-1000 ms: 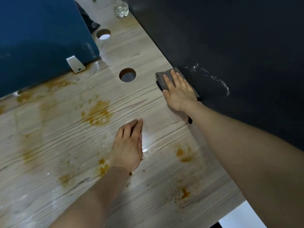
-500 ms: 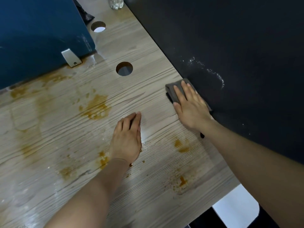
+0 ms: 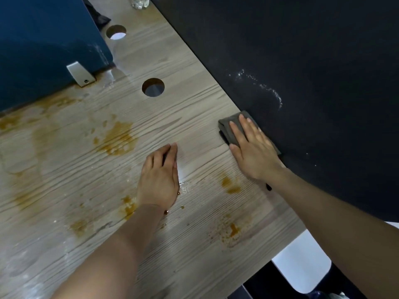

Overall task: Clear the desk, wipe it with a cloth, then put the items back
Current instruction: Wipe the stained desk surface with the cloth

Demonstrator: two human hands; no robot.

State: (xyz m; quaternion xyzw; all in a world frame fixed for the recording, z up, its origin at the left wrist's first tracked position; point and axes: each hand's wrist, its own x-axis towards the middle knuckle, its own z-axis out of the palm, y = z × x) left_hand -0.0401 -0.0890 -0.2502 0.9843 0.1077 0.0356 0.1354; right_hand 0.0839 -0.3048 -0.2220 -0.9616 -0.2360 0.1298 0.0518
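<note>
Against the desk's (image 3: 194,244) right edge, your right hand (image 3: 252,152) presses the cloth (image 3: 226,124) with straight, close-set fingers; nearest stain (image 3: 231,184) lies just nearward of it, left hand (image 3: 158,180) flat.

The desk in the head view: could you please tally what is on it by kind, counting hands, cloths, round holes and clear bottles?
Hands: 2, the left hand flat on the desk and the right hand pressing on the cloth.
Grey cloth: 1.
Round holes: 2, a near hole and a far hole.
Clear bottle: 1, only partly in view.
Total: 6.
</note>
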